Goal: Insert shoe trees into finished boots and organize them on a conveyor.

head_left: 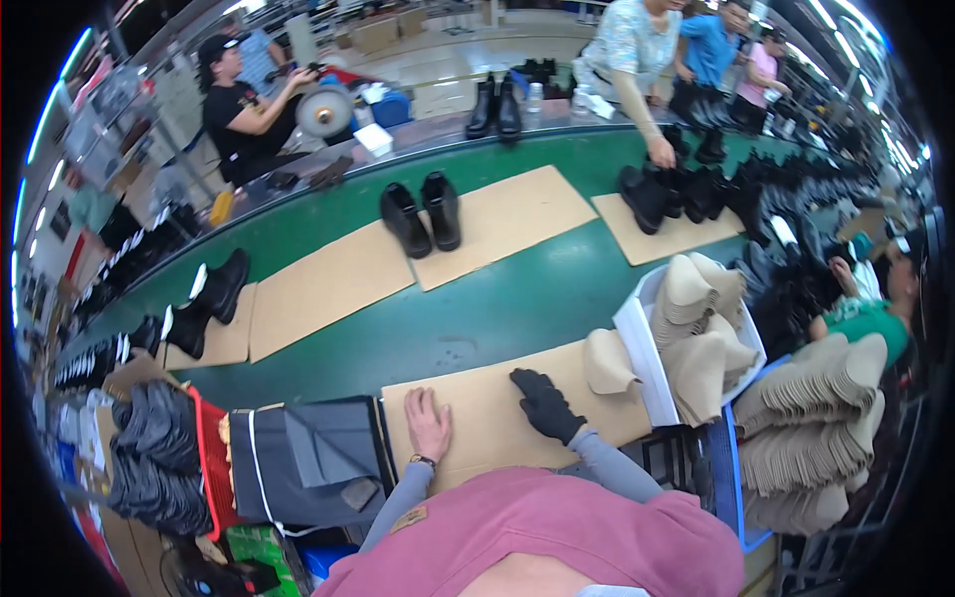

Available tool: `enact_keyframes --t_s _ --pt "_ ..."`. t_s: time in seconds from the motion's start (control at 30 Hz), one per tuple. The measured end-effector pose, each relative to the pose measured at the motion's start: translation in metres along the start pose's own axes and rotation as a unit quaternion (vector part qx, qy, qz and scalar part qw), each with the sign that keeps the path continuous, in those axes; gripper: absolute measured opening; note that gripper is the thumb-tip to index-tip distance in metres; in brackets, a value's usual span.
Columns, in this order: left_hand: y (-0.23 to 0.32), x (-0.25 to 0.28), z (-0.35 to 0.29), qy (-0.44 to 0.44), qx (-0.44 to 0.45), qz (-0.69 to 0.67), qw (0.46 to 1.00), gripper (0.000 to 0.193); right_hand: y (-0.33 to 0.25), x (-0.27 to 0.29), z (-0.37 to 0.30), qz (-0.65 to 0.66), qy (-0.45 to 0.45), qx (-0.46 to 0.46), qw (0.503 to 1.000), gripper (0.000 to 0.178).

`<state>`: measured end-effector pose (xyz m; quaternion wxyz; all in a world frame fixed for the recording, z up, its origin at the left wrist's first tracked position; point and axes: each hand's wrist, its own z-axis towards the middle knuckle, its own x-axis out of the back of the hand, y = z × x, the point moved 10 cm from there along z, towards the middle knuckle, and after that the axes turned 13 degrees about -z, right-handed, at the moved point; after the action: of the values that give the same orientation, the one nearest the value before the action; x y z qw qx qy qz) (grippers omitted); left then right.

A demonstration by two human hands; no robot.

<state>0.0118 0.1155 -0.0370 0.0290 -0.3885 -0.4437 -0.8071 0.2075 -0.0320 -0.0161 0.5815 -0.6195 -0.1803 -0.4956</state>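
My left hand (428, 426), bare with a bracelet at the wrist, lies flat with fingers stretched out on a tan cardboard sheet (482, 453) at the near edge of the green conveyor belt (477, 323). Farther right on the same sheet rests my right hand (545, 405) in a black glove, its fingers extended and nothing visible in them. A curved beige insert (609, 363) stands just right of the gloved hand, against a white bin (642, 348) of similar inserts. Beyond my hands, a pair of black ankle boots (423, 214) stands on another cardboard sheet (507, 224).
Dark grey sheets (333, 458) lie left of my left hand, beside a red basket (214, 458) with dark pieces. A blue crate (731, 478) of stacked beige inserts stands right. Across the belt, a person's hand (660, 152) reaches to black boots (647, 199); another person (244, 109) sits far left.
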Motion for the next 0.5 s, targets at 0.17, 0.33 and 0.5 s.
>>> enact_keyframes --t_s 0.17,0.33,0.5 --pt "0.000 -0.005 0.008 -0.009 -0.008 -0.002 1.000 0.050 -0.001 -0.015 -0.012 -0.158 0.030 0.076 0.984 0.046" --pt "0.000 -0.010 0.008 -0.019 -0.002 -0.003 1.000 0.050 -0.008 -0.004 -0.014 -0.177 0.035 0.083 0.980 0.049" --pt "-0.001 -0.011 0.006 -0.019 -0.004 -0.007 1.000 0.050 -0.006 -0.008 -0.014 -0.177 0.017 0.074 0.981 0.053"
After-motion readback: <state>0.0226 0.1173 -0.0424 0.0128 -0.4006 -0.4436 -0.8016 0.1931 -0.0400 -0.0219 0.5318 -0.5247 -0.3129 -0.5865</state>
